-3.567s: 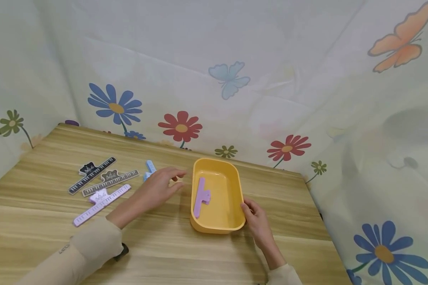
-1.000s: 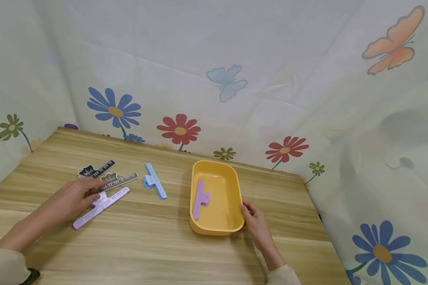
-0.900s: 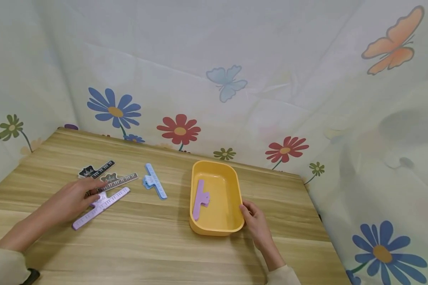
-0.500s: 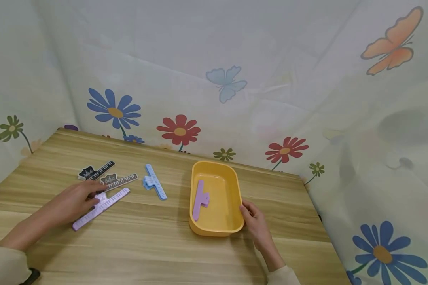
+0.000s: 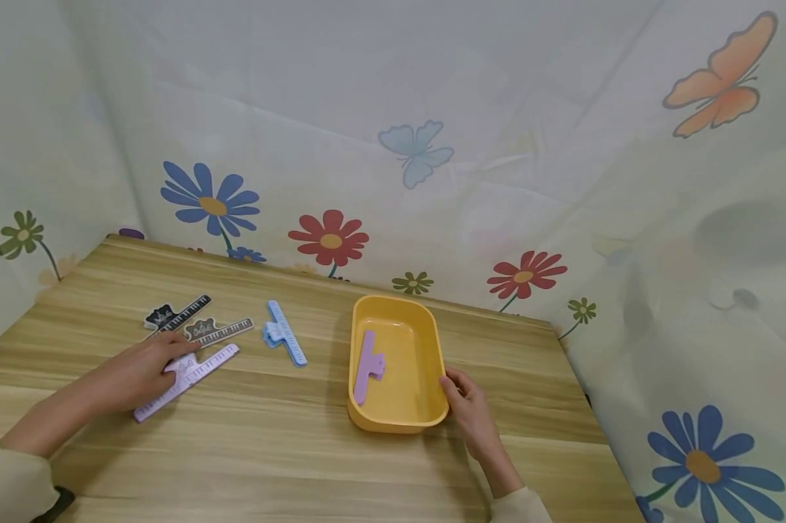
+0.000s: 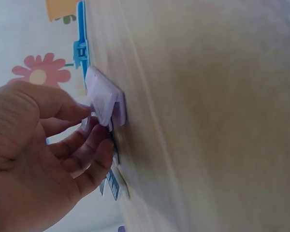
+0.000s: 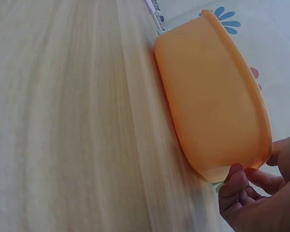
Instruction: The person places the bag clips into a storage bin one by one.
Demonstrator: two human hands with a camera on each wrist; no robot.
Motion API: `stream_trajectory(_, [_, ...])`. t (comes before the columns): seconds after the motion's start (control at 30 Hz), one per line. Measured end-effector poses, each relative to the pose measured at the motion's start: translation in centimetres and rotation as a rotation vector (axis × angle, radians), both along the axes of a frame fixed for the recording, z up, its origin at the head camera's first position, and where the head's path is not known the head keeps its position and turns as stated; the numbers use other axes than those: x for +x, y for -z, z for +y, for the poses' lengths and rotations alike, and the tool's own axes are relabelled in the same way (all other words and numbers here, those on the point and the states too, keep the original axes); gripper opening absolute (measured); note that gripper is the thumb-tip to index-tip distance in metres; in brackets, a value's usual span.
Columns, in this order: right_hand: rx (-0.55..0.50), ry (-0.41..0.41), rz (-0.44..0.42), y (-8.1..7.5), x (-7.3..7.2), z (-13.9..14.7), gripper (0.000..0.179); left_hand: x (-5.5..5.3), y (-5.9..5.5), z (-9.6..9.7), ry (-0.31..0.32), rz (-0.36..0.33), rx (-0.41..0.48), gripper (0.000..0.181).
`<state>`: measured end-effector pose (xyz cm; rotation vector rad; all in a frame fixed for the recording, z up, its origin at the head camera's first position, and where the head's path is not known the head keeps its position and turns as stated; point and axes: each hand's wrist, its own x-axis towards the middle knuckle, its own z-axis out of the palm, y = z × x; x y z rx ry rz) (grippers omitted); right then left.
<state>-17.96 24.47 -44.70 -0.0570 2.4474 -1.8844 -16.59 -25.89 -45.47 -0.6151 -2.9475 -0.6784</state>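
Observation:
At the left of the head view, my left hand (image 5: 134, 375) is at a light purple piano-key clip (image 5: 200, 373). In the left wrist view the thumb and fingers pinch the tab of that clip (image 6: 103, 99), which lies by the tabletop. My right hand (image 5: 473, 412) holds the right side of a yellow plastic box (image 5: 409, 425), thumb at the rim and fingers against the outer wall (image 7: 208, 96). A purple clip (image 5: 367, 368) lies inside the box, along its left wall. Just beyond my left hand are a grey-and-white clip (image 5: 223, 333) and a black clip (image 5: 187, 311), partly covered by the fingers.
Between the clips on the left and the box, a blue clip (image 5: 284, 334) lies on the wooden table (image 5: 269, 465). A cloth backdrop (image 5: 288, 131) printed with flowers and butterflies rises behind the table and along both sides.
My left hand went from beside the box to the clips at the left, uncovering the blue clip. It then shifted slightly from the grey clip onto the light purple one. The right hand stays.

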Motion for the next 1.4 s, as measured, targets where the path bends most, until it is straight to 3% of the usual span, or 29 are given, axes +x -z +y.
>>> stream_trajectory(0.3, [0.038, -0.002, 0.001, -1.9, 0.9, -0.8, 0.035, 0.1, -0.4, 0.0, 0.032, -0.009, -0.006, 0.048])
stream_trajectory(0.77, [0.028, -0.019, 0.002, -2.0, 1.1, -0.8, 0.036, -0.1, -0.3, -0.3, 0.019, -0.020, -0.052, 0.043])
stream_trajectory(1.1, [0.041, -0.017, -0.004, -2.1, 1.2, -0.8, 0.037, 0.2, -1.0, 0.2, 0.028, -0.080, -0.014, 0.045])
stream_trajectory(1.4, [0.042, -0.029, -0.001, -2.1, 1.3, -0.9, 0.037, 0.6, -1.4, 1.0, 0.053, -0.037, 0.009, 0.045])
